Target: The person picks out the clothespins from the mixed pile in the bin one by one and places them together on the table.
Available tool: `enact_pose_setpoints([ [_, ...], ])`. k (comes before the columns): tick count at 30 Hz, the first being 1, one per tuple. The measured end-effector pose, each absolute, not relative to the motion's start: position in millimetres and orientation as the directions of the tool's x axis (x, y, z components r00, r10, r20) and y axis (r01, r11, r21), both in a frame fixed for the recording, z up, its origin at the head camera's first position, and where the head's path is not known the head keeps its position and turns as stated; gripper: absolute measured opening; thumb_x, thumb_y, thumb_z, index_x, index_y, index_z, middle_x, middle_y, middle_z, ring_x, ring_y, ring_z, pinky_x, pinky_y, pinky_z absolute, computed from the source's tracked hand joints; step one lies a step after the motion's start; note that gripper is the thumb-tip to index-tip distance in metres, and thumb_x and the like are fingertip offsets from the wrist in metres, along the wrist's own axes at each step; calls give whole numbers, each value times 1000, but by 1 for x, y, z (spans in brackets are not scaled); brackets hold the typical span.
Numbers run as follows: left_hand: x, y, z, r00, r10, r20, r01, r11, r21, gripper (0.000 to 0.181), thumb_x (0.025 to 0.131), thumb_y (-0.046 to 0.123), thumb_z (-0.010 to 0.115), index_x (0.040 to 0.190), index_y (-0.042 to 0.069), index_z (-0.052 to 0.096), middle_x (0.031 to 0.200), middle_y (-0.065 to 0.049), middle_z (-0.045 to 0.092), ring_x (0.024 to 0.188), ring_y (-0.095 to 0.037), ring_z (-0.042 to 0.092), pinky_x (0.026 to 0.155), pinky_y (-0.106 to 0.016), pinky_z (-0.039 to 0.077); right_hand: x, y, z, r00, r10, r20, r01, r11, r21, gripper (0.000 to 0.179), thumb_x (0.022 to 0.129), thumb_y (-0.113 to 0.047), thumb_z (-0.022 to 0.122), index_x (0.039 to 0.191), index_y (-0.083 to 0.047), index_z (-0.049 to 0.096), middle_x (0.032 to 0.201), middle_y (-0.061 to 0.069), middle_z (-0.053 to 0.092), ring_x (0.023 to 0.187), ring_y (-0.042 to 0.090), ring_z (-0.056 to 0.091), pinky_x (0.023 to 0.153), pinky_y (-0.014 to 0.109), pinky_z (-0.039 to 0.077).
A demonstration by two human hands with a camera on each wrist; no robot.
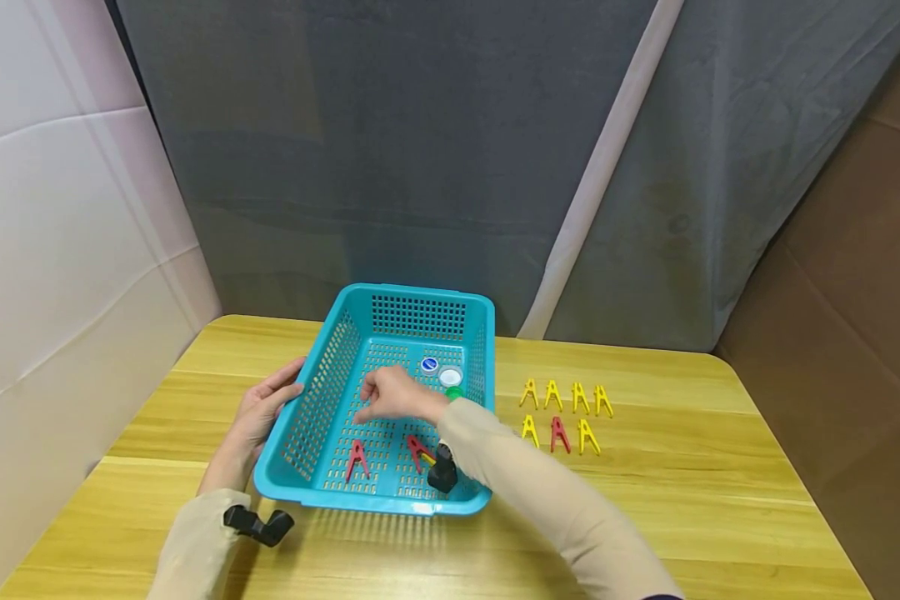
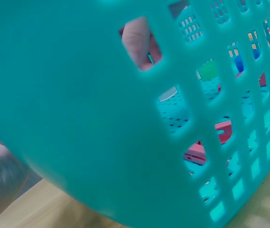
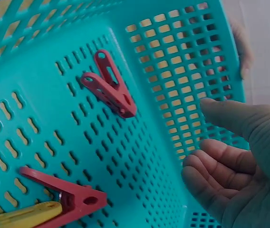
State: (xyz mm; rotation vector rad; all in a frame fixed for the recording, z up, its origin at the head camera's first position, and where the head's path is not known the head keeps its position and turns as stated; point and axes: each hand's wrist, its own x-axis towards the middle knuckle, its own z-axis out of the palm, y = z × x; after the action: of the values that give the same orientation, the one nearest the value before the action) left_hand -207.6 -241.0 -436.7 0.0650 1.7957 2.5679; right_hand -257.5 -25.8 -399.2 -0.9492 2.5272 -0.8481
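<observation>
My left hand (image 1: 264,407) holds the left rim of a turquoise plastic basket (image 1: 367,500), thumb over the edge. Inside the basket hovers my right hand (image 1: 394,393), its fingers loosely curled; the right wrist view shows a gap between thumb and fingers with nothing in it. On the basket floor lie a red clothespin (image 3: 125,107) and another red clothespin (image 3: 85,199), which touches or overlaps a yellow clothespin (image 3: 28,213). Past the right hand are a blue-and-white cap (image 1: 429,365), a white round lid (image 1: 450,379) and a green round piece (image 1: 454,392), partly hidden by the wrist.
Right of the basket, several yellow clothespins (image 1: 553,390) stand in two rows on the wooden table (image 1: 690,467), with one red clothespin (image 1: 558,427) among them. Behind the table hangs a grey curtain (image 1: 420,167). A white sheet (image 1: 60,250) is at the left, a brown panel (image 1: 847,308) at the right.
</observation>
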Motion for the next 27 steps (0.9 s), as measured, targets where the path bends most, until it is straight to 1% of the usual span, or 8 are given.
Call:
enact_pose_setpoints([
  [6, -207, -241, -437, -999, 21, 33, 25, -332, 943, 36, 92, -2, 56, 121, 17, 64, 106, 13, 66, 95, -5, 64, 75, -22, 54, -253, -32, -404, -709, -697, -112, -548, 643, -535, 30, 74, -23, 81, 90, -2, 67, 75, -7, 56, 64, 2, 45, 59, 11, 41],
  [9, -207, -241, -437, -999, 18, 28, 21, -318, 948, 37, 92, -1, 56, 125, 15, 61, 106, 14, 65, 95, -4, 63, 76, -22, 54, -251, -33, -406, -703, -699, -134, -548, 652, -525, 30, 74, -23, 81, 89, -2, 67, 77, -6, 57, 67, 3, 46, 60, 11, 41],
  [12, -207, -241, -437, -999, 18, 27, 20, -313, 950, 39, 92, -1, 56, 127, 14, 59, 106, 15, 65, 95, -4, 63, 76, -21, 54, -250, -34, -409, -704, -694, -150, -543, 663, -515, 29, 73, -24, 82, 86, -5, 65, 75, -7, 55, 66, 3, 46, 59, 12, 41],
  [14, -207, -241, -438, -999, 19, 27, 20, -313, 949, 38, 92, -1, 56, 127, 15, 60, 106, 15, 65, 95, -4, 63, 76, -21, 54, -250, -33, -412, -705, -690, -163, -538, 670, -511, 28, 72, -25, 83, 81, -7, 63, 71, -8, 54, 64, 3, 46, 56, 12, 41],
  [18, -206, -241, -438, -999, 23, 34, 25, -321, 947, 38, 92, -1, 55, 125, 16, 62, 107, 15, 65, 95, -4, 63, 76, -21, 54, -248, -33, -416, -690, -698, -190, -560, 682, -471, 30, 71, -29, 83, 71, -12, 57, 66, -10, 51, 59, 3, 44, 52, 12, 40],
  [21, -206, -241, -438, -999, 26, 39, 29, -318, 948, 38, 92, -1, 55, 127, 15, 60, 107, 15, 65, 96, -4, 63, 76, -21, 54, -247, -33, -417, -682, -700, -209, -571, 689, -446, 33, 71, -30, 83, 65, -14, 54, 62, -10, 48, 56, 3, 43, 50, 12, 38],
  [27, -206, -241, -437, -999, 26, 33, 24, -310, 950, 39, 92, 0, 56, 129, 13, 58, 107, 16, 65, 96, -4, 63, 76, -21, 54, -244, -34, -418, -681, -697, -223, -574, 698, -429, 33, 70, -28, 84, 62, -14, 55, 59, -9, 49, 55, 3, 43, 48, 13, 38],
])
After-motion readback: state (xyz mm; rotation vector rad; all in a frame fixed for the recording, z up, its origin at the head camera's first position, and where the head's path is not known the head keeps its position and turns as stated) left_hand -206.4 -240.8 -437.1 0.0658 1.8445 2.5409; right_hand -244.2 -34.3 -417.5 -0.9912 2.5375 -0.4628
